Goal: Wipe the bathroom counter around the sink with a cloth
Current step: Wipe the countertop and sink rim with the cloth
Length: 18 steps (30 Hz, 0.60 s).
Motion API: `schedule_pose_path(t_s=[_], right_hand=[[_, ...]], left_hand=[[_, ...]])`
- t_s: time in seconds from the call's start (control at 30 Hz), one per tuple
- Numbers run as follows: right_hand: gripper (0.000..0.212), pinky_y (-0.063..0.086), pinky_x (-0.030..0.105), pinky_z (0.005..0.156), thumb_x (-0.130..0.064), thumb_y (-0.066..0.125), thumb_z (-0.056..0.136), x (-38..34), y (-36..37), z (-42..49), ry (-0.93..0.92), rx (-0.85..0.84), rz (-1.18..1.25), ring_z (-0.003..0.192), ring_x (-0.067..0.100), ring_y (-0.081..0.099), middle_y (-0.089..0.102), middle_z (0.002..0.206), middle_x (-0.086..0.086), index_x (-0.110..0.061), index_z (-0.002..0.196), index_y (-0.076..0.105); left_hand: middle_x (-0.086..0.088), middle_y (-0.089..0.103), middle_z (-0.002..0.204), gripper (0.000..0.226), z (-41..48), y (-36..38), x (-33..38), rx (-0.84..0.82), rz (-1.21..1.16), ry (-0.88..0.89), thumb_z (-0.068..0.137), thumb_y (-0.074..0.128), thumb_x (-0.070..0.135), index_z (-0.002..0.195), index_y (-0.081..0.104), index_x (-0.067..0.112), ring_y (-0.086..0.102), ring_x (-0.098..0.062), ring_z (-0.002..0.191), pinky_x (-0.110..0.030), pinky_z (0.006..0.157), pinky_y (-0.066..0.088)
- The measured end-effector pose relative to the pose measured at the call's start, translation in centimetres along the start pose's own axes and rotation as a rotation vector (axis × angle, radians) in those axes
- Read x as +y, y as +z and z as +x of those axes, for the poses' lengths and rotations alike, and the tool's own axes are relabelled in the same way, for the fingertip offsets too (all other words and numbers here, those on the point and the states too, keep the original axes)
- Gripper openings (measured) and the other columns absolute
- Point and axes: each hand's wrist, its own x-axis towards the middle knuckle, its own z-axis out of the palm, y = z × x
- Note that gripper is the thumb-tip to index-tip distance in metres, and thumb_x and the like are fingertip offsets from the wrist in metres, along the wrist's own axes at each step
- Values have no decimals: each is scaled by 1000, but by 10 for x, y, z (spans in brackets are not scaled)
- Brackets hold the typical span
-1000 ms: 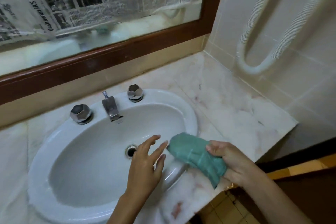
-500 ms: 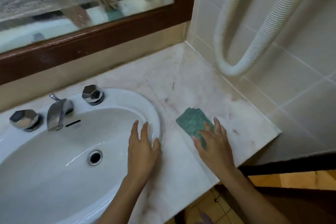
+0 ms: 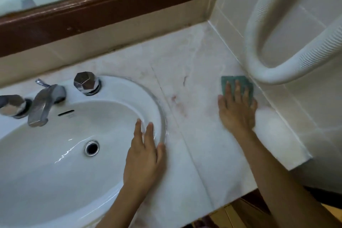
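Note:
A folded green cloth [image 3: 226, 82] lies flat on the pale marble counter [image 3: 199, 135], right of the sink and close to the tiled side wall. My right hand [image 3: 236, 109] presses down on it with fingers spread, covering most of it. My left hand [image 3: 144, 155] rests flat on the right rim of the white oval sink [image 3: 114, 96], fingers together, holding nothing. Reddish marks [image 3: 177, 103] show on the counter between sink and cloth.
A chrome tap [image 3: 44, 103] and two chrome knobs [image 3: 87, 83] stand at the back of the sink. A white ribbed hose [image 3: 268, 74] loops down the tiled right wall just above the cloth. A wood-framed mirror [image 3: 111, 11] runs behind. The counter ends at front and right.
My right hand has slid the cloth away from me and rightward, up against the side wall. My left hand stays on the sink's rim.

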Motion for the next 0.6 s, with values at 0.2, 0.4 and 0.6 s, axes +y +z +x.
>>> schedule_pose_path(t_s=[0.2,0.4,0.6], right_hand=[[61,-1,51,118,-48,14,100,-99,-1,85,-142,-39,51,149,29,-2,-2,163,3,-24,155,3],[56,16,48,116,-39,27,99,-91,26,-78,-550,-9,73,148,27,16,22,160,2,-24,152,26],[55,24,55,108,-41,23,96,-10,11,-37,-223,33,-16,143,28,27,34,155,2,-31,149,32]], left_hand=[[1,3,162,62,1,-2,-1,2,-27,8,94,30,55,149,24,26,35,-25,138,-41,96,43],[13,7,160,68,1,-6,-2,31,-122,8,88,28,63,148,27,31,25,-10,143,-40,100,44],[15,10,158,65,1,-5,-3,46,-139,11,87,34,61,146,28,34,29,-10,139,-39,92,46]])
